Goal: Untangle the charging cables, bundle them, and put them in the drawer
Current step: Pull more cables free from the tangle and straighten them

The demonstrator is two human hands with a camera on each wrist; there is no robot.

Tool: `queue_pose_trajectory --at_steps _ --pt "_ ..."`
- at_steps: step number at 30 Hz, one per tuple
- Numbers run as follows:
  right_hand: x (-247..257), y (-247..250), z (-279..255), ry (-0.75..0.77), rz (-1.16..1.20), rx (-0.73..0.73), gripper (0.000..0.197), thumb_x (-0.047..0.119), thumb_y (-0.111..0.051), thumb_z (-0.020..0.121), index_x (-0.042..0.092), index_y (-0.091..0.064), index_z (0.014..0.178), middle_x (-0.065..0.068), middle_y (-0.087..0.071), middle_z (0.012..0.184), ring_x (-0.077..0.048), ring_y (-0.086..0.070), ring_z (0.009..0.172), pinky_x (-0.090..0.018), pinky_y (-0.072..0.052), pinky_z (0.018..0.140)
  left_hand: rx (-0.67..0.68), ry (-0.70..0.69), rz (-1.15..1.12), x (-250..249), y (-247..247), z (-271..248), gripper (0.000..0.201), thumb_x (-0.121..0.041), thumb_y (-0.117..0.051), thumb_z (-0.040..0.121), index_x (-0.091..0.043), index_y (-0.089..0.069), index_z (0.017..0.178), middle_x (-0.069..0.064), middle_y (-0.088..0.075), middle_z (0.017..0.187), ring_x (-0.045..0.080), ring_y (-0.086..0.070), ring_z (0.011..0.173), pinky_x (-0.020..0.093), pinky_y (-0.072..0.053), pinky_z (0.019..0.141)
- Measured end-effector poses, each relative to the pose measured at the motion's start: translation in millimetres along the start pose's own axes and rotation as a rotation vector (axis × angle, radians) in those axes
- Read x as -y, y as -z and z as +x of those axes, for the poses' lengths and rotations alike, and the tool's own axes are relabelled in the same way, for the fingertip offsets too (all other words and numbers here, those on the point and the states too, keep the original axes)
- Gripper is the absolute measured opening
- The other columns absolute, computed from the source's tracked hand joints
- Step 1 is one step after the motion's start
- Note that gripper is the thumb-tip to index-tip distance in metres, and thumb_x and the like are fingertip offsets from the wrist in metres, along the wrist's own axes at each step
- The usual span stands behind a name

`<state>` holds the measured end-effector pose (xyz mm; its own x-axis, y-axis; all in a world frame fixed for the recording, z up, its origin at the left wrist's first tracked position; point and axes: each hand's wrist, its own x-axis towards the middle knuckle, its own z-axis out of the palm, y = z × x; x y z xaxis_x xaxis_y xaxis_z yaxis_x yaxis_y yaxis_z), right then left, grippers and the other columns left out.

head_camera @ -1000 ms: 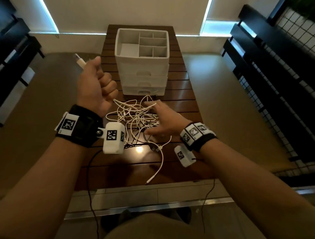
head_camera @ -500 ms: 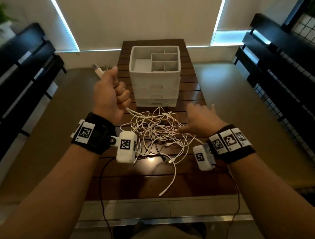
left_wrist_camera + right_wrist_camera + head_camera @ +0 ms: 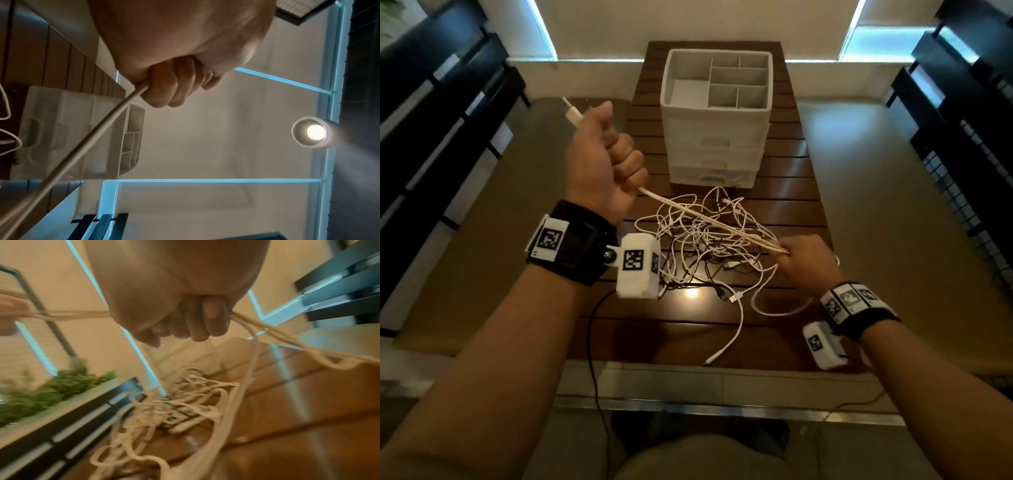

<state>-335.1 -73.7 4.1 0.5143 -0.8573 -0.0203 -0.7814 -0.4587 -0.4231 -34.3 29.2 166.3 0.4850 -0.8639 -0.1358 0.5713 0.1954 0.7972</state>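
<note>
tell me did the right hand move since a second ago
Yes. The right hand was spread flat over the cable tangle in front of the drawer organizer; now it has drawn back toward the table's right edge, gripping strands pulled taut from the left hand.

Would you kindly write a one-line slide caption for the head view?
Left hand and right hand pull white cable strands taut above the tangled pile before the drawer unit.

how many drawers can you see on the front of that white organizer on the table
3 drawers, stacked on the white organizer's front: top, middle, bottom. All are closed.
</note>
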Motion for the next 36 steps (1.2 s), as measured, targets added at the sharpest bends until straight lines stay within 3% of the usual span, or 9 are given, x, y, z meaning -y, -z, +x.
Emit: queue_pose_trajectory --at_steps 2,7,11,14,17,22,25,30,36 --pt "-39 2 -15 -0.124 -0.047 0.007 0.044 0.04 -0.057 0.102 0.032 -0.055 0.059 0.003 -0.054 0.061 -0.03 -0.059 0.067 -0.033 -0.039 0.061 -0.043 -0.006 -0.036 -5 10 2 0.054 -0.034 -0.054 0.105 -0.027 -0.027 0.058 -0.008 -0.016 0.049 0.01 -0.011 0.041 0.022 -0.016 0.036" --pt "-54 6 -23 -0.187 -0.142 0.153 0.038 0.055 -0.06 0.097 0.024 -0.063 0.074 0.0 -0.064 0.069 -0.03 -0.067 0.073 -0.033 -0.045 0.061 -0.07 0.029 -0.009 12 16 2 0.052 -0.035 -0.053 0.105 -0.027 -0.03 0.059 -0.009 -0.018 0.049 0.009 -0.013 0.039 0.021 -0.018 0.034" --pt "-25 36 -13 -0.118 0.027 0.477 0.08 0.076 -0.075 0.071 0.023 -0.053 0.127 0.005 -0.06 0.118 -0.018 -0.062 0.104 -0.04 -0.056 0.089 -0.046 0.064 0.012 21 18 0 0.051 -0.035 -0.052 0.106 -0.028 -0.029 0.061 -0.009 -0.018 0.05 0.009 -0.013 0.04 0.022 -0.018 0.034" --pt "3 75 0 -0.081 0.325 0.285 0.076 0.064 -0.068 0.086 0.026 -0.045 0.148 0.008 -0.051 0.132 -0.013 -0.054 0.118 -0.033 -0.044 0.094 -0.025 0.106 0.019 22 29 -2 0.051 -0.036 -0.051 0.106 -0.028 -0.027 0.062 -0.01 -0.018 0.05 0.009 -0.013 0.041 0.023 -0.018 0.035" --pt "16 74 28 -0.021 0.336 0.147 0.049 0.058 -0.046 0.102 0.026 -0.059 0.137 0.002 -0.063 0.127 -0.017 -0.06 0.115 -0.037 -0.047 0.099 -0.016 0.118 0.022 19 37 -6 0.051 -0.037 -0.052 0.106 -0.028 -0.027 0.063 -0.01 -0.019 0.049 0.008 -0.014 0.041 0.022 -0.018 0.034" --pt "-27 15 28 -0.323 -0.124 0.696 0.038 0.036 -0.048 0.105 0.009 -0.074 0.096 -0.011 -0.078 0.098 -0.031 -0.075 0.09 -0.041 -0.059 0.084 0.003 0.077 0.037 1 40 -9 0.051 -0.039 -0.053 0.105 -0.028 -0.027 0.062 -0.01 -0.018 0.048 0.008 -0.013 0.041 0.022 -0.016 0.034" --pt "-59 8 19 -0.378 -0.421 0.533 0.023 0.028 -0.051 0.099 0.011 -0.064 0.093 -0.014 -0.073 0.105 -0.031 -0.067 0.084 -0.036 -0.054 0.073 0.005 0.063 0.032 -7 42 -6 0.051 -0.04 -0.054 0.104 -0.028 -0.025 0.063 -0.01 -0.017 0.048 0.008 -0.011 0.04 0.022 -0.016 0.034" --pt "-79 4 5 -0.526 -0.462 0.284 0.019 0.021 -0.05 0.101 0.011 -0.066 0.098 -0.014 -0.065 0.094 -0.033 -0.06 0.08 -0.036 -0.049 0.069 0.011 0.05 0.052 -6 39 -4 0.051 -0.039 -0.054 0.104 -0.028 -0.025 0.064 -0.01 -0.017 0.049 0.009 -0.011 0.041 0.022 -0.017 0.035" --pt "-102 8 -11 -0.745 -0.331 0.384 0.021 0.021 -0.057 0.099 0.007 -0.072 0.099 -0.016 -0.071 0.1 -0.034 -0.069 0.089 -0.039 -0.058 0.08 -0.001 0.052 0.058 -2 37 -6 0.051 -0.039 -0.054 0.104 -0.028 -0.027 0.063 -0.009 -0.017 0.051 0.01 -0.01 0.044 0.023 -0.016 0.037"
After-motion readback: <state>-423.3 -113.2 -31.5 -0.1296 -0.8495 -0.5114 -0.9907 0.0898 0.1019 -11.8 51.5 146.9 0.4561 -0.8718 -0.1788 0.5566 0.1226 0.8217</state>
